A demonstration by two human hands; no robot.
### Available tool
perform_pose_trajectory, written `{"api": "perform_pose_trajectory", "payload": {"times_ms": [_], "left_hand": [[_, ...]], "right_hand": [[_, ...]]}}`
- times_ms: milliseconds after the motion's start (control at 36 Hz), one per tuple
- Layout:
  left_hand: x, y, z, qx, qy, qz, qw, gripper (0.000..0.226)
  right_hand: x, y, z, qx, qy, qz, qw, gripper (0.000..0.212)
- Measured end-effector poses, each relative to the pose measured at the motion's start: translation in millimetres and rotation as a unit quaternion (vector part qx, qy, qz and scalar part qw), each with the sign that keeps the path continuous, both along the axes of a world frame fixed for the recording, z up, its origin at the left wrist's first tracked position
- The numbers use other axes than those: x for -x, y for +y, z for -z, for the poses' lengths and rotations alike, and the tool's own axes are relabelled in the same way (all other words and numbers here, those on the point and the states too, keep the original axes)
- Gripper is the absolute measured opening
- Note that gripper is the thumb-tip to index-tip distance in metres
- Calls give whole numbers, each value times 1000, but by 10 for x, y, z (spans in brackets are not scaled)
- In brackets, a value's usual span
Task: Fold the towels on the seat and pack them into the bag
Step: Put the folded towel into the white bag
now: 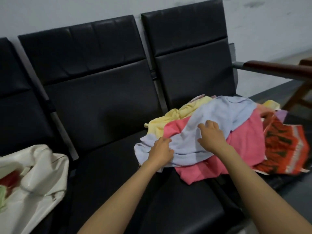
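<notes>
Blue towel (219,119) tops the heap toward the seat's (118,166) right end. Your left hand (161,152) bunches its near edge, fingers curled into the cloth. Your right hand (213,137) lies flat, fingers spread, likely pinning it for lifting free. White bag (33,174) sits at the left end.

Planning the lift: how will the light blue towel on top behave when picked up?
Likely floppy: the light blue towel lies rumpled, draped over the pink towel. Probably light: thin cloth. Could drag the pink one along.
</notes>
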State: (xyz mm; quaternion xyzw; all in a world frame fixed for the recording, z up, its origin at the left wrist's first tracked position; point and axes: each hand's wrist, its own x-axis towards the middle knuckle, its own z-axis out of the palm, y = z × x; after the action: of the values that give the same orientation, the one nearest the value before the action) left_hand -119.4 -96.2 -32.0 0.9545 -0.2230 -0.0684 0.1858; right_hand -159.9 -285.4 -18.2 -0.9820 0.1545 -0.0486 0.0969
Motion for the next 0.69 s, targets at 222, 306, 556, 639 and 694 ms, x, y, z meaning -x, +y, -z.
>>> {"api": "perform_pose_trajectory", "payload": {"times_ms": [222,306,556,639,694], "left_hand": [[-165,-60,348,-22,-22,11,999,14],[-158,-12,362,49,-67,3,997,14],[-51,431,-78,228,-68,-60,969,10],[118,738,-286,259,-65,-70,961,6],[263,1017,-376,262,-47,-77,961,6]], "right_hand": [[-55,-153,222,46,-47,3,998,28],[-62,-146,278,59,-74,11,995,25],[29,199,-131,-48,-264,-42,962,25],[145,533,-241,-176,-256,-86,947,10],[212,807,-315,-254,-252,-121,926,14]]}}
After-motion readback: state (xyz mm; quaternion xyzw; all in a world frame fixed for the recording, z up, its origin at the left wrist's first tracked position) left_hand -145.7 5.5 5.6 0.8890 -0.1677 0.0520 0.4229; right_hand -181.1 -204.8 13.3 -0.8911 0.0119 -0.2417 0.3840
